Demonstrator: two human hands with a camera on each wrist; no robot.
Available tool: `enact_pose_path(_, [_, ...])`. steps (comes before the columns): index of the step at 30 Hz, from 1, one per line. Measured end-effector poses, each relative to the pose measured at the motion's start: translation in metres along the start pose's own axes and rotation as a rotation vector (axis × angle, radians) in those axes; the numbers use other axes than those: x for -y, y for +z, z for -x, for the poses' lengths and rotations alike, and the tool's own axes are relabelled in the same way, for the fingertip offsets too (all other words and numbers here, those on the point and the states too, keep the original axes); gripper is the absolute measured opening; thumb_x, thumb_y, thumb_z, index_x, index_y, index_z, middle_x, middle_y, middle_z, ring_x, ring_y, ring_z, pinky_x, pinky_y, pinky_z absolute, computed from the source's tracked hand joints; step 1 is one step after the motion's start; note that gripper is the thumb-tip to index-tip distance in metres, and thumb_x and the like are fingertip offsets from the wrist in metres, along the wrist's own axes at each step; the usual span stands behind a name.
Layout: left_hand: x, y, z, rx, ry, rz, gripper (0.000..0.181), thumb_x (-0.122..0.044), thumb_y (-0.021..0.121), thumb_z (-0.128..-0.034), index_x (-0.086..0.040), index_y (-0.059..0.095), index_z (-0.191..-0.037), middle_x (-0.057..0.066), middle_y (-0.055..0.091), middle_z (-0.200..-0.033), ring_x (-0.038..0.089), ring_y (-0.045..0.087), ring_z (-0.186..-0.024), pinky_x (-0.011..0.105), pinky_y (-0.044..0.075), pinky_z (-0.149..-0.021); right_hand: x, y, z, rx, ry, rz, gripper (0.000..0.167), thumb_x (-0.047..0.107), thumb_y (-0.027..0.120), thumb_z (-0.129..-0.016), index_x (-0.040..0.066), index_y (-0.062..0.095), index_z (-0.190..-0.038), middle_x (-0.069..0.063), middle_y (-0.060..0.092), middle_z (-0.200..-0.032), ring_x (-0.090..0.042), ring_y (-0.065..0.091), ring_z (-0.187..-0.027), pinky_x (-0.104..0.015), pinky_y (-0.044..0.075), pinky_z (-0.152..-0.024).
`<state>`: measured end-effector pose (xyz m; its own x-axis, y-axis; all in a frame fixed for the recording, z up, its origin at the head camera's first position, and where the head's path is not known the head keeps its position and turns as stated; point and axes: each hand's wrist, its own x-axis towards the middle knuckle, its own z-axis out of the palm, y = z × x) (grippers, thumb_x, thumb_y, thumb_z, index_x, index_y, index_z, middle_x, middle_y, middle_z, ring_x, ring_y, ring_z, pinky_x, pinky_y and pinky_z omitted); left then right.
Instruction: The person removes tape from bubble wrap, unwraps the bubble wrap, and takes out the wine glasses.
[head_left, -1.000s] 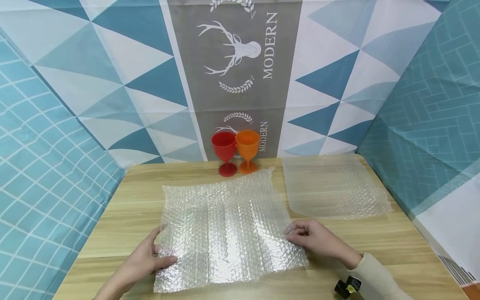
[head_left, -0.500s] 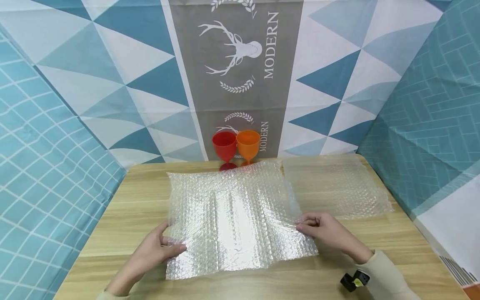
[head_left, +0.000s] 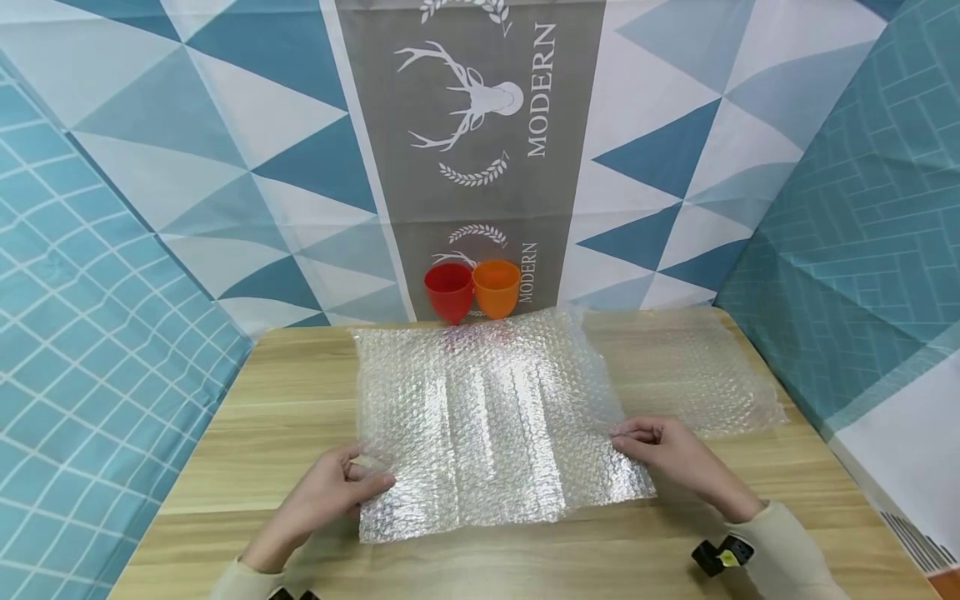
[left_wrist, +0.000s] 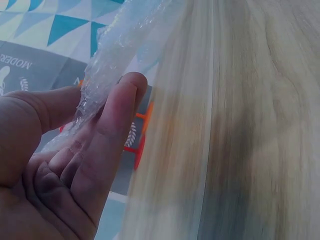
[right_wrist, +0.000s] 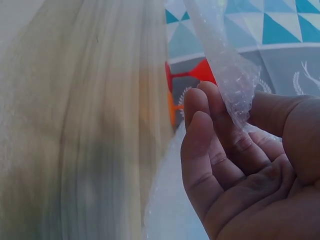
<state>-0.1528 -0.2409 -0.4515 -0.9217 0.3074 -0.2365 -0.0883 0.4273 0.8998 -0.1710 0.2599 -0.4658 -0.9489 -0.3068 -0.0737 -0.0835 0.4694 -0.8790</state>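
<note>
A clear sheet of bubble wrap is held up off the table between both hands, its surface shiny with reflected light. My left hand pinches its left edge, thumb on top and fingers beneath; the left wrist view shows the bubble wrap between thumb and fingers. At the right edge, my right hand pinches the sheet between thumb and fingers, and the bubble wrap also shows there in the right wrist view. Behind the sheet stand a red goblet and an orange goblet, their stems and bases covered by it.
A second bubble wrap sheet lies flat at the back right of the wooden table. A patterned cloth backdrop rises right behind the goblets, with blue cloth walls on both sides.
Both hands have carried the bubble wrap away from the person and to the right. Its far edge now covers the goblets' stems and bases, which showed a second ago.
</note>
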Motion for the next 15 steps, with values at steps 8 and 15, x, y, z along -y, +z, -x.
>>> enact_pose_path(8, [-0.002, 0.009, -0.009, 0.041, 0.038, -0.011, 0.037, -0.027, 0.075, -0.0949, 0.001, 0.067, -0.117, 0.001, 0.068, -0.066, 0.008, 0.06, -0.058, 0.034, 0.06, -0.056, -0.004, -0.01, 0.005, -0.044, 0.028, -0.041, 0.034, 0.026, 0.069, -0.1, -0.001, 0.071, -0.12, -0.014, 0.077, -0.109, -0.007, 0.073, -0.093, -0.026, 0.061, -0.075])
enact_pose_path(15, [-0.006, 0.016, -0.014, 0.051, 0.054, -0.019, 0.034, -0.029, 0.075, -0.0951, -0.001, 0.07, -0.114, 0.004, 0.072, -0.071, 0.009, 0.058, -0.057, 0.03, 0.057, -0.053, -0.008, -0.017, 0.008, -0.083, 0.058, -0.042, 0.035, 0.028, 0.069, -0.099, -0.001, 0.071, -0.121, -0.014, 0.077, -0.11, -0.006, 0.072, -0.094, -0.025, 0.06, -0.077])
